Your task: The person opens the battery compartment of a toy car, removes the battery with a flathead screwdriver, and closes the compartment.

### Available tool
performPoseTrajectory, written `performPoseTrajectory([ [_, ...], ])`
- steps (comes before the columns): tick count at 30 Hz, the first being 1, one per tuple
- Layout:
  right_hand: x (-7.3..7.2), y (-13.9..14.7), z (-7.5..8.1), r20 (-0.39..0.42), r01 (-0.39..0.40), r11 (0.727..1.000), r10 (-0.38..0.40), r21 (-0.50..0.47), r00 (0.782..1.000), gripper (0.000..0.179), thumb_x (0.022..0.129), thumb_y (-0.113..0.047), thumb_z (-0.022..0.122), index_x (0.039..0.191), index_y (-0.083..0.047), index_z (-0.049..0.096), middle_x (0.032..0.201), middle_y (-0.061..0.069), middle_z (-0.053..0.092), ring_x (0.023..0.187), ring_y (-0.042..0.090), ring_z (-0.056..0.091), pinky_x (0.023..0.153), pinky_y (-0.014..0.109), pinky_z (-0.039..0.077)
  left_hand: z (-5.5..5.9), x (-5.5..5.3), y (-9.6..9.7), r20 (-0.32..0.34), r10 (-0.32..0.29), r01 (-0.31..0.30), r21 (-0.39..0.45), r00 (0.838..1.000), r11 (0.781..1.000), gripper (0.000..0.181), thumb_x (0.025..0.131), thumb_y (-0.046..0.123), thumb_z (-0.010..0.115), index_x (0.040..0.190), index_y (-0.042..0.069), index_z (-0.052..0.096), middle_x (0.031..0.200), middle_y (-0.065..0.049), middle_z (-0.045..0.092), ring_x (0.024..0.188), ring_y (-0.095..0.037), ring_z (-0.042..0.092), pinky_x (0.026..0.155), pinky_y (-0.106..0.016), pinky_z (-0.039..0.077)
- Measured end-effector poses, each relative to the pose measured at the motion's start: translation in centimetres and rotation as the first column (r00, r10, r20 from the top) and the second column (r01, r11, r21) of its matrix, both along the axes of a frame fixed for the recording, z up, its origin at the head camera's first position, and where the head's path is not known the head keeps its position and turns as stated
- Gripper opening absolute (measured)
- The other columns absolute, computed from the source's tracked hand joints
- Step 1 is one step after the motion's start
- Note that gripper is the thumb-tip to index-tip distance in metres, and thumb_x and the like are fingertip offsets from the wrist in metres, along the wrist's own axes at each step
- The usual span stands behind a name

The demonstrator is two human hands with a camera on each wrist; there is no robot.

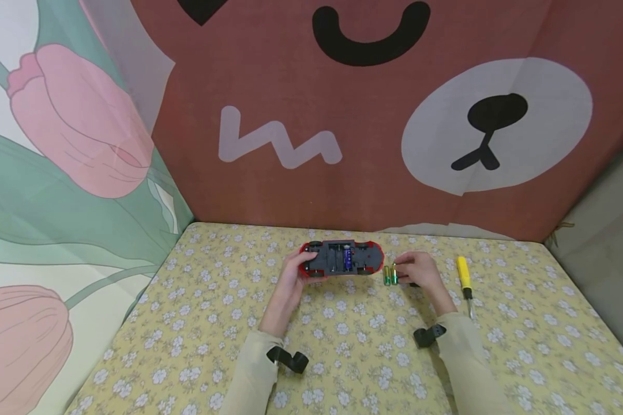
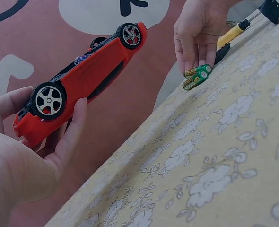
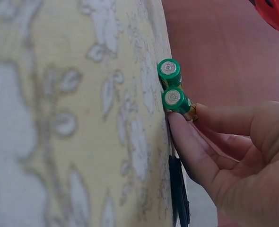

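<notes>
Left hand [image 2: 28, 161] holds red car [image 2: 90, 78], dark underside [image 1: 337, 258] (purple battery [image 1: 348, 258], apparently).

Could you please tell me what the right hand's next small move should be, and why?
Probably lift the green battery pinched in the right hand toward the red toy car: the left hand holds the car underside up, with a purple battery showing there. Whether a slot beside it is free is too small to tell.
</notes>
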State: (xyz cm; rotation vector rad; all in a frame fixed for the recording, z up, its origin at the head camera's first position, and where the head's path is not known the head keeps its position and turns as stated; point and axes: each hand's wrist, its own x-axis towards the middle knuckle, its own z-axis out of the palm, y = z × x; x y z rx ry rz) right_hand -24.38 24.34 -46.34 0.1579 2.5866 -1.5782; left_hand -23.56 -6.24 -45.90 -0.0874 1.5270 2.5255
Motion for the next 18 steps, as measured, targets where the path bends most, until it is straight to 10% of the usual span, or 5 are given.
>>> performPoseTrajectory([
  [18, -0.05, -0.03, 0.06, -0.025, -0.050, 0.993, 0.053, 0.108, 0.998, 0.016, 0.101, -0.001, 0.063, 0.110, 0.010, 0.069, 0.100, 0.024, 0.069, 0.079, 0.028, 0.072, 0.070, 0.040, 0.063, 0.15, 0.04, 0.02, -0.002, -0.009, 0.009, 0.004, 1.000, 1.000, 0.045, 0.098, 0.010, 0.059, 0.142, -0.001, 0.059, 0.117, -0.014, 0.069, 0.097, -0.023, 0.071, 0.065, -0.039, 0.062],
])
